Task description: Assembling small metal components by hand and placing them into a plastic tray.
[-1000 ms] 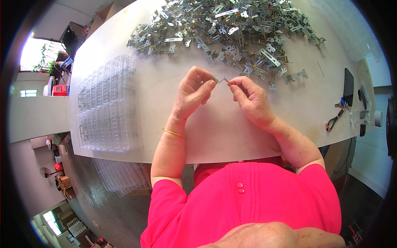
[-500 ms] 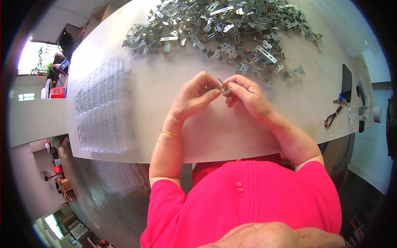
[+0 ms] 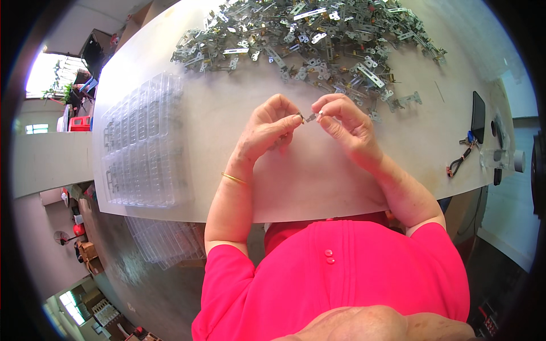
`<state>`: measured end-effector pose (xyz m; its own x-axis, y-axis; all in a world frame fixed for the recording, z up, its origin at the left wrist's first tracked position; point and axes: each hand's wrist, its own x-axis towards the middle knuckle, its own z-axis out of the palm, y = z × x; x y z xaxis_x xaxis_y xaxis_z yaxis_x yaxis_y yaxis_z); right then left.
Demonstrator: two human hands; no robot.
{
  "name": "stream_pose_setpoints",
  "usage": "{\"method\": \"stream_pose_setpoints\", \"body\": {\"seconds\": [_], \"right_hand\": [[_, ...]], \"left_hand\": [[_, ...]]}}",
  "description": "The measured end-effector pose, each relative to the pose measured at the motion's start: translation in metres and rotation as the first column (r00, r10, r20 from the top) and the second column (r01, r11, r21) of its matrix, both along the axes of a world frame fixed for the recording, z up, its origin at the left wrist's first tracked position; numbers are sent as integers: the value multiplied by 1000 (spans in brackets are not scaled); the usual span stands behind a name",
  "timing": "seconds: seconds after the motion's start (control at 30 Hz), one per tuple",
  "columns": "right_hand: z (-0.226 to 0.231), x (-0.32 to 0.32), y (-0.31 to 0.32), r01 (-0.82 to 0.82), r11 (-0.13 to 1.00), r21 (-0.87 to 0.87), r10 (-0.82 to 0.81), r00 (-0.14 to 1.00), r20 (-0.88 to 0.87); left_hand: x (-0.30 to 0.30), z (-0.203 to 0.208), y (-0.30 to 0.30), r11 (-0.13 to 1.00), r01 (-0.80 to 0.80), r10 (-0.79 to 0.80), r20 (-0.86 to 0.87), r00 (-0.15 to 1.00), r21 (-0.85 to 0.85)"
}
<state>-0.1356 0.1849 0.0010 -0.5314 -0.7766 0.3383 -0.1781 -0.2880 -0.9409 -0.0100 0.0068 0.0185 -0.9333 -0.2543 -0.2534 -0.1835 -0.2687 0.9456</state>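
Over the near middle of the table, my left hand pinches a small metal part between thumb and forefinger. The part is greyish, with a dark or brassy bit at the left fingertips. My right hand is at its other end, thumb and forefinger closed about the tip; the fingertips hide much of that end. Beyond both hands lies a big heap of flat metal brackets with holes and some brassy pieces.
Clear plastic trays with moulded pockets lie at the left of the table. More clear trays are below its near edge. A dark phone, keys on a black strap and a clear bottle-like item lie at the right edge.
My right hand has drawn slightly right, its fingers turned and spread more. More of the small metal part shows between my hands. My left hand still holds it at nearly the same place.
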Motion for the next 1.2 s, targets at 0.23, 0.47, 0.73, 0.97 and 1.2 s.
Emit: {"method": "stream_pose_setpoints", "body": {"seconds": [0.23,0.47,0.73,0.97,1.2], "right_hand": [[-1,3,-3,29,997,67,-8,956,-292],[-1,0,-4,-30,998,-60,49,934,355],[-3,-2,-6,59,991,-119,19,826,563],[-12,7,-10,40,999,-11,-32,903,429],[6,14,-1,13,985,172,-63,955,289]], "left_hand": [[-1,-2,-2,994,36,-40,38,998,105],[-1,-17,-10,970,17,27,-175,984,243],[-4,-14,-2,982,38,40,-400,916,185],[-6,-24,1,980,-103,168,-422,891,172],[-2,-17,-1,994,-35,57,-207,977,105]]}}
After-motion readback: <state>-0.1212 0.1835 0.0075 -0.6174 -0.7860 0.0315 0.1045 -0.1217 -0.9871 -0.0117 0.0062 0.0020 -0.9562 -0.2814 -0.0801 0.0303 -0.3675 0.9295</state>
